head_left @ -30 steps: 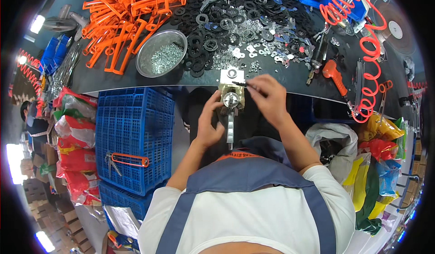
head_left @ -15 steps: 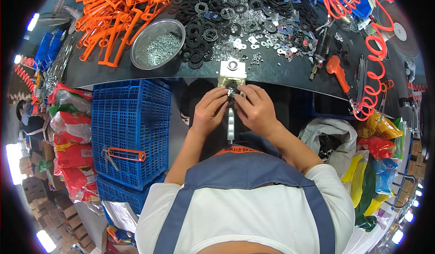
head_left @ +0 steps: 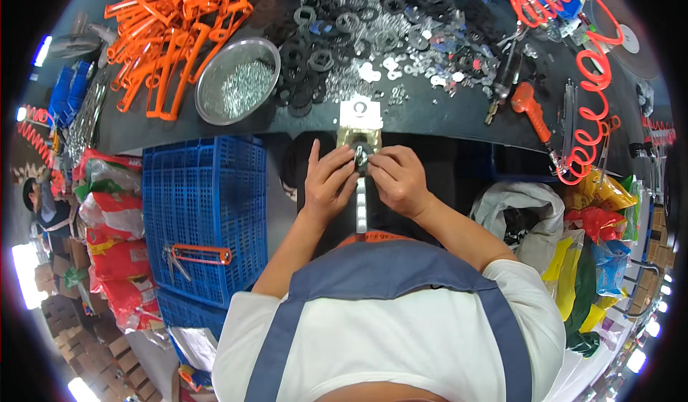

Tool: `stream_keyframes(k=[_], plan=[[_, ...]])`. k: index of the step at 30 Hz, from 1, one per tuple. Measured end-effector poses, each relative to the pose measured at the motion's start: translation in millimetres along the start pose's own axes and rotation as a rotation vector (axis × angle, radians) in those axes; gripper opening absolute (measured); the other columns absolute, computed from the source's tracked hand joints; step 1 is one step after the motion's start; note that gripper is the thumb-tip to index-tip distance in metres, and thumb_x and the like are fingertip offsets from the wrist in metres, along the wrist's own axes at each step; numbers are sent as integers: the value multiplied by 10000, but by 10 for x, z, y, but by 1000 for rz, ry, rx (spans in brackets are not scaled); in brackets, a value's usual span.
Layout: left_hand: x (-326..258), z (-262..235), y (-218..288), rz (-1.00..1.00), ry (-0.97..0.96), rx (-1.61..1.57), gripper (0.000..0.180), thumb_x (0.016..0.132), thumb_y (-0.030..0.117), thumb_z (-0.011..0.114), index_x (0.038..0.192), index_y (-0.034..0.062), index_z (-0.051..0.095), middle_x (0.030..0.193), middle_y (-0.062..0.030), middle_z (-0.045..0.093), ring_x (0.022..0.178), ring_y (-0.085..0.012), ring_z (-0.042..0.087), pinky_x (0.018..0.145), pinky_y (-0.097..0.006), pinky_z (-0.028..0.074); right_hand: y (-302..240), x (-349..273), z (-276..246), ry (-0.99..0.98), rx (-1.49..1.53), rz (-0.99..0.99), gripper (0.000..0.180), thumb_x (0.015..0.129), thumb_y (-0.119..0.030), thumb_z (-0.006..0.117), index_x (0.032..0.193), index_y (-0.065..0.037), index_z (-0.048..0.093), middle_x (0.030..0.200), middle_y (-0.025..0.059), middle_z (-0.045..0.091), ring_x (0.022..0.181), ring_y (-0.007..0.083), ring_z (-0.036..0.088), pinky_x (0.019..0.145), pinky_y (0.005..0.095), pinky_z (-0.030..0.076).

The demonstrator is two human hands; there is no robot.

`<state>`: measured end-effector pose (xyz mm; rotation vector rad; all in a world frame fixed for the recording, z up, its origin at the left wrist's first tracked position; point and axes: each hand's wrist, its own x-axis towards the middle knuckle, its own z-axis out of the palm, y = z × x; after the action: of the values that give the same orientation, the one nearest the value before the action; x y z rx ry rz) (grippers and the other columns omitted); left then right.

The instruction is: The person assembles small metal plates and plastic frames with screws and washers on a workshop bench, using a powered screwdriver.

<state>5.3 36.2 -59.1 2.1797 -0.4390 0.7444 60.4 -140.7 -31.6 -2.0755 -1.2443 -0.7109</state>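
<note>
At the bench edge, a pale metal fixture (head_left: 360, 120) projects toward me. Against its near end sits a small dark round part (head_left: 362, 146) with a shiny metal piece on it. My left hand (head_left: 330, 185) grips this part from the left with its fingertips, one finger lifted away. From the right, the closed fingers of my right hand (head_left: 398, 180) pinch the same part. A ridged silver metal strip (head_left: 361, 207) runs from beneath it toward my body. The fingertips partly cover where part, strip and fixture meet.
Orange frames (head_left: 172, 51) and a steel bowl (head_left: 239, 81) of small metal pieces lie left on the bench. Black rings (head_left: 321, 61) and loose metal parts fill its middle. An orange-handled air tool (head_left: 530, 108) and red coiled hose (head_left: 592, 115) lie right. Blue crates (head_left: 204, 208) stand below.
My view has shifted slightly. My left hand has loosened a little, with one finger now lifted and spread from the rest. My right fingers remain at the dark round part.
</note>
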Motion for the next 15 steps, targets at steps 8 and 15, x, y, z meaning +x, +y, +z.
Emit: stream_keyframes(k=[8,15], plan=[[98,-127,10,87,-34,107,160,701,39,692,856,32,652,1009,-108,642,1026,-280,609,1066,-537,247,1196,472,124,246,10,387,153,713,-20,584,855,-35,641,837,150,628,779,329,587,711,406,479],[320,-689,-290,79,130,325,181,748,-7,628,921,39,654,1041,-109,643,1021,-270,604,1052,-508,279,2270,765,302,-312,-662,439,155,771,-97,534,777,-25,671,942,136,636,925,312,591,780,418,480]])
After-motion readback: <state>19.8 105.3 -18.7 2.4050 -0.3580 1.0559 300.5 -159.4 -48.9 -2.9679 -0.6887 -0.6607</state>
